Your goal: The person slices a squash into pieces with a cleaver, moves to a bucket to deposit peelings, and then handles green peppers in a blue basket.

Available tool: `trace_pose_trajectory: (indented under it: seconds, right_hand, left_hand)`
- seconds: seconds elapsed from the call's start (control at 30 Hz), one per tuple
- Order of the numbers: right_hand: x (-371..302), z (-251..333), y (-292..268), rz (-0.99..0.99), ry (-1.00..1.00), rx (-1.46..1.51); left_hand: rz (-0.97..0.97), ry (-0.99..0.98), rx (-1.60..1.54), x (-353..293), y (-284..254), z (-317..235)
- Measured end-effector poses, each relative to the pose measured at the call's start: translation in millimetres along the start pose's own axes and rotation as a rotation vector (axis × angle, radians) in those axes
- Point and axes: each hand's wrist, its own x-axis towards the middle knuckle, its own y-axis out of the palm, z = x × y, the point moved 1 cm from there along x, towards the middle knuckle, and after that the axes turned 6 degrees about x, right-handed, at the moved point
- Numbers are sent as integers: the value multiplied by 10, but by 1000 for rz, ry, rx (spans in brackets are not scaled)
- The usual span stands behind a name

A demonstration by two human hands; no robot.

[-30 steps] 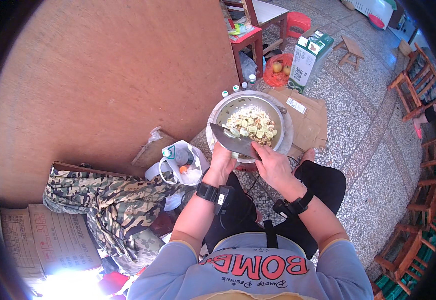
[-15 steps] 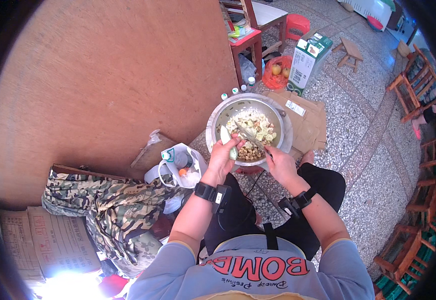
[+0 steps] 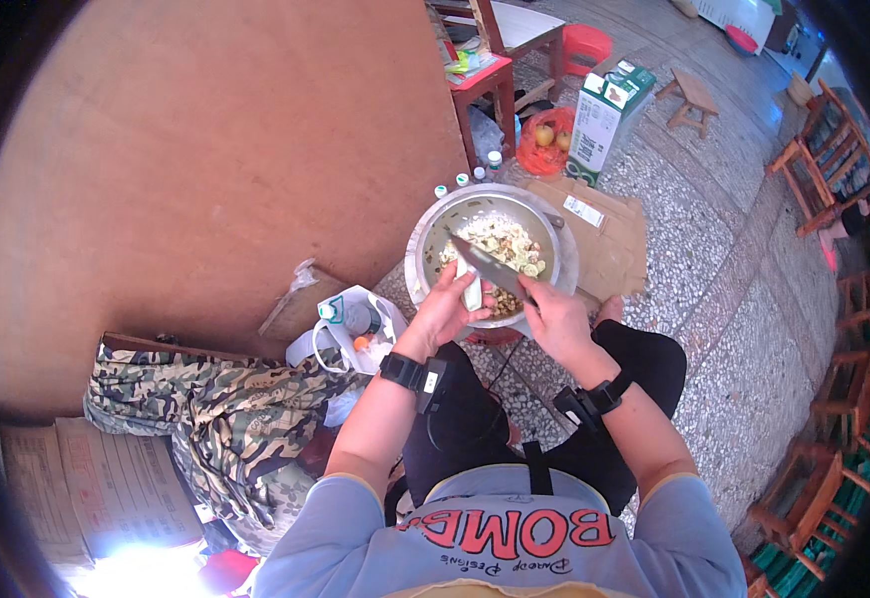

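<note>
Head view: both hands meet over a metal bowl (image 3: 437, 227) of chopped pale pieces (image 3: 503, 237), at the centre of the frame.
Left hand: fingers (image 3: 443, 311) closed around a pale green vegetable piece (image 3: 472, 291) that stands nearly upright over the lower-left part of the bowl.
Right hand: wrapped (image 3: 558, 319) firmly around the handle of a dark-bladed knife (image 3: 495, 264), its tip pointing to the upper left.
Since half a second ago: the blade has swung left and now crosses the top of the vegetable piece — before, it lay to the right of it; the whole scene has slid slightly left.
Edges: the bowl's rim circles the work, with a wider pale ring (image 3: 568, 257) around it; the person's knees flank the lower side.
Room: speckled floor (image 3: 714, 299) spreads right of the bowl, as far as the wooden chairs (image 3: 834, 149) along the right edge.
In the way: small capped bottles (image 3: 495, 165) crowd the bowl's top, and flattened cardboard (image 3: 619, 244) lies just to its right.
Around: red bag of fruit (image 3: 544, 146) and tall carton (image 3: 594, 125) at upper centre — white bag (image 3: 388, 317) left of the left hand, brown board (image 3: 205, 149) filling the upper left, camouflage cloth (image 3: 215, 399) at lower left.
</note>
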Motion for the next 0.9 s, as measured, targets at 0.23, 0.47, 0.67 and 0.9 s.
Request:
trace_pose_trajectory:
  seconds: [0.23,0.47,0.67,0.9]
  right_hand:
    - [35,211,31,135,-188,-127]
    - [6,-213,180,80,0,-115]
    - [4,165,160,122,-222,-118]
    - [7,-193,217,63,-69,-150]
  left_hand:
    - [-72,-24,223,-51,-167,134]
    - [-25,56,361,-176,28,1]
    - [-156,-16,366,-111,-139,155]
    - [-79,13,428,-196,71,-46]
